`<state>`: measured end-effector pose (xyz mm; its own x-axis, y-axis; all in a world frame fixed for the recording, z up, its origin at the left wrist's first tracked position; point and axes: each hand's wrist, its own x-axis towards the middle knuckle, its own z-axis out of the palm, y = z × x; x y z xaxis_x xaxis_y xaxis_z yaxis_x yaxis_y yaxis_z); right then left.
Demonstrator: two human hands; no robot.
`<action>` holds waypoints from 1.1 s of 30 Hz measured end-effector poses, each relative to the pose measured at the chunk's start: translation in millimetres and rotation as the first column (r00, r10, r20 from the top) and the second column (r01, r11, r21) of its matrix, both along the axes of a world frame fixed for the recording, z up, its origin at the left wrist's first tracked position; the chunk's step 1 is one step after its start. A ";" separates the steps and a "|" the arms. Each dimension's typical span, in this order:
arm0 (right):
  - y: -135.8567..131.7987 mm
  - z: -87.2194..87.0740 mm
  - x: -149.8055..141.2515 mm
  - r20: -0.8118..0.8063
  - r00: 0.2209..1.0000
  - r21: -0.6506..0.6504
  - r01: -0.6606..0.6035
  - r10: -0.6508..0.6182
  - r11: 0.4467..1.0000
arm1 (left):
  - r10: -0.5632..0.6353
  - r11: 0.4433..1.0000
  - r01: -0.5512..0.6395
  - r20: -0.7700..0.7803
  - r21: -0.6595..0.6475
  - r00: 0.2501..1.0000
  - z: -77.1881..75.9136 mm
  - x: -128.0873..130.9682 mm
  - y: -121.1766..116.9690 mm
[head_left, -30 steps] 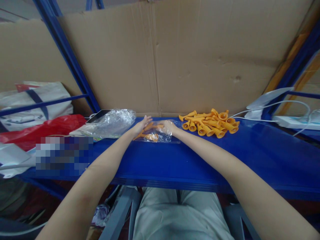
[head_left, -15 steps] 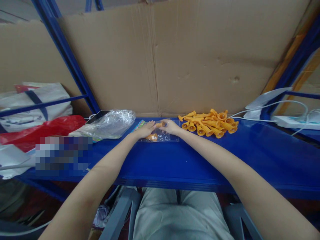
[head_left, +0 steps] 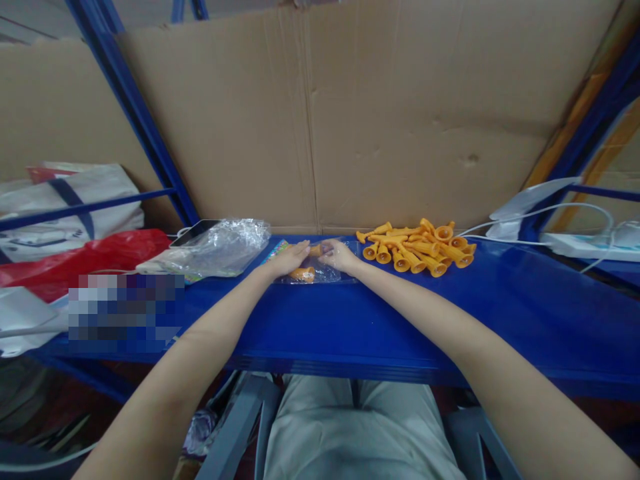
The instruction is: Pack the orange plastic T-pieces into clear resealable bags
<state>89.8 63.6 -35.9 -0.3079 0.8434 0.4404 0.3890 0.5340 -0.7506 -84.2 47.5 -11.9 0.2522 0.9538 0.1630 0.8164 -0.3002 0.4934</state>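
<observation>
A clear plastic bag (head_left: 327, 274) with a colourful printed header at its left end lies flat on the blue shelf. Inside it is an orange trumpet-shaped plastic piece (head_left: 303, 274). A second orange trumpet-shaped piece (head_left: 315, 251) lies above the first, between my hands. My left hand (head_left: 293, 257) rests over the header end, its fingers stretched out flat. At the bag's right end, my right hand (head_left: 338, 255) has curled fingers round the wide end of the upper piece, which they partly cover. A pile of the same orange pieces (head_left: 423, 248) lies to the right.
Left of my hands lies a stack of clear plastic bags (head_left: 225, 247), with a dark flat device (head_left: 200, 231) behind. Farther left are a red plastic bag (head_left: 120, 250) and a white bag (head_left: 107, 193). Cardboard (head_left: 400, 120) walls the back; a white power strip (head_left: 590, 245) sits right.
The upper orange piece sits slightly farther left, more under my left fingertips. My right hand has shifted a little, and my left hand stays almost in place.
</observation>
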 end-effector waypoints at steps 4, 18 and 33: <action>-2.8 0.1 -0.9 -0.072 0.995 -0.085 0.066 -0.072 0.994 | 0.109 0.987 -0.147 0.425 0.059 0.899 4.5 -4.8 0.1; -12.5 10.9 5.6 0.064 0.994 0.026 -0.085 0.083 0.996 | 0.237 0.964 -0.247 0.723 -0.095 0.648 9.5 -10.7 2.9; -18.1 16.0 9.3 0.041 0.920 -0.201 -0.375 0.391 0.905 | 0.293 0.947 -0.310 0.615 -0.082 0.732 0.1 -18.0 11.9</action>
<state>99.0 45.5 -19.9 -0.6507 0.7173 0.2491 0.2442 0.5083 -0.8258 -102.2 59.4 -11.7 -0.2099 0.9560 0.2049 0.3915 -0.1099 0.9136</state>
